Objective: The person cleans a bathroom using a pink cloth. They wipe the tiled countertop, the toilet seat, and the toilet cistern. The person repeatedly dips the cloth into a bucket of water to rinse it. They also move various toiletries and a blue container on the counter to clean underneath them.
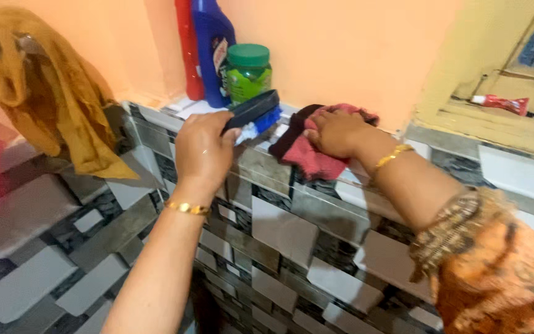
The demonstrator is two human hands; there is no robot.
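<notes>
Along the top edge of the tiled ledge (316, 185), my left hand (202, 151) had its fingers curled tight around the dark handle of a scrubbing brush (256, 114), whose blue-and-white bristle side pointed down onto the ledge top. A gold bangle (186, 208) sat on that wrist. Just to the right of the brush, my right hand (335, 133) lay flat, fingers loosely bent, pressing on a red cloth (313, 154) that was bunched on the ledge top and hung a little over its front edge. I could not tell whether those fingers truly pinched the cloth or only bore down on it. A second gold bangle (392, 156) circled the right wrist, and an orange patterned sleeve (495, 272) covered the upper arm.

Behind the brush, against the orange wall (341, 49), stood a green-lidded jar (248, 71), touching or nearly touching a blue bottle (212, 43), with a red bottle (188, 49) just beside that on the left. Toward the left end of the ledge a mustard-yellow cloth (44, 93) hung down over the grey and white patterned tiles. Far right, well apart from my hands, a red tube (500, 102) lay on a yellow sill (495, 127).
</notes>
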